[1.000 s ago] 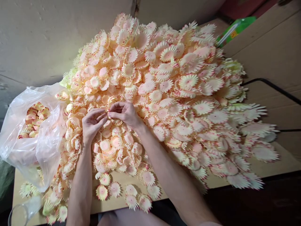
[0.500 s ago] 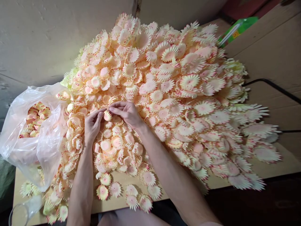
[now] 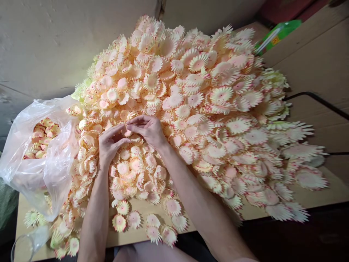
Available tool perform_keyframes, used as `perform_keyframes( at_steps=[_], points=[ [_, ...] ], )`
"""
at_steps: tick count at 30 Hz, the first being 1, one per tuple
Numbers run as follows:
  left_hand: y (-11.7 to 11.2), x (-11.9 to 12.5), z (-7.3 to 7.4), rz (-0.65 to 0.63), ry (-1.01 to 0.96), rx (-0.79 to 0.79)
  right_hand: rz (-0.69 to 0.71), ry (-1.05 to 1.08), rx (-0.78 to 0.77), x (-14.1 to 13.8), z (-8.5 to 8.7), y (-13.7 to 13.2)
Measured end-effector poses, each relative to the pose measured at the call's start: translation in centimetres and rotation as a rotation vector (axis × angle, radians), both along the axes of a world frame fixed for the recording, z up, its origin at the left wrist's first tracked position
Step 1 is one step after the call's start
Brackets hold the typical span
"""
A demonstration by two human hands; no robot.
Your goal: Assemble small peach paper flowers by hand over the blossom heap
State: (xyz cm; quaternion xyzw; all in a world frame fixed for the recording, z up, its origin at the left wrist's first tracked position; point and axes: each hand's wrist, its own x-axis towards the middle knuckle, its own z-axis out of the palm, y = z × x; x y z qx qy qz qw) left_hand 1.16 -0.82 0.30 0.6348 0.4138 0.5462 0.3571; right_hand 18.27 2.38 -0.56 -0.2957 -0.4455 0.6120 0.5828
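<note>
My left hand [image 3: 111, 142] is over the near middle of a large heap of cream and pink artificial flower pieces [image 3: 197, 98], thumb stretched away from its fingers. Opposite it, my right hand [image 3: 148, 131] has its thumb and index fingertips pinched together. A small flower piece [image 3: 127, 133] shows only partly between the two hands, at the right fingertips; the fingers cover most of it. Below the hands lies a lower pile of flower pieces [image 3: 136, 165] with fringed, red-tipped edges.
To the left, a clear plastic bag [image 3: 58, 165] holds several curled-up flower pieces [image 3: 45, 136]. A clear plastic cup [image 3: 25, 245] lies at the table's [image 3: 117, 238] front left corner. Cardboard [image 3: 311, 69] stands at the right, with a green packet [image 3: 280, 36] and a black rod [image 3: 316, 97].
My left thumb has swung away from its fingers and off the small flower piece, which is now more hidden. My right hand stays nearly in place. The view has shifted slightly.
</note>
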Motion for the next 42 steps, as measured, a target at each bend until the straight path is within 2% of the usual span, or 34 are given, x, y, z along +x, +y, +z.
perform_keyframes(
  at_steps=[2,5,10,14,19,24,30,34,38,42],
  points=[
    [0.0,0.1,-0.1,0.022,-0.051,-0.052,0.043,0.037,0.001,0.1,0.1,-0.1],
    [0.2,0.3,-0.2,0.073,-0.105,-0.037,0.152,0.095,-0.002,0.2,0.3,-0.3],
    [0.6,-0.1,-0.5,0.031,-0.043,-0.068,0.263,0.189,0.006,0.2,0.8,-0.6],
    [0.5,-0.5,-0.6,0.117,0.003,-0.086,0.193,0.223,-0.015,0.2,1.4,-0.8],
    [-0.1,0.0,-0.1,0.107,-0.074,-0.113,0.137,0.25,-0.034,0.2,1.4,-0.8],
    [-0.5,0.1,0.4,0.126,-0.039,-0.059,0.132,0.212,-0.016,0.2,1.3,-0.7],
    [-0.4,-0.1,0.6,0.096,-0.046,-0.04,0.093,0.077,0.083,0.1,0.6,-0.5],
    [0.0,0.0,0.7,0.067,-0.051,0.026,0.088,0.033,0.103,0.0,0.7,-0.5],
    [0.1,0.1,0.5,-0.021,-0.148,-0.057,0.11,0.043,0.1,0.0,1.0,-0.6],
    [-0.2,0.1,0.5,-0.025,-0.102,-0.097,0.074,0.027,0.107,0.1,1.0,-0.7]
  ],
)
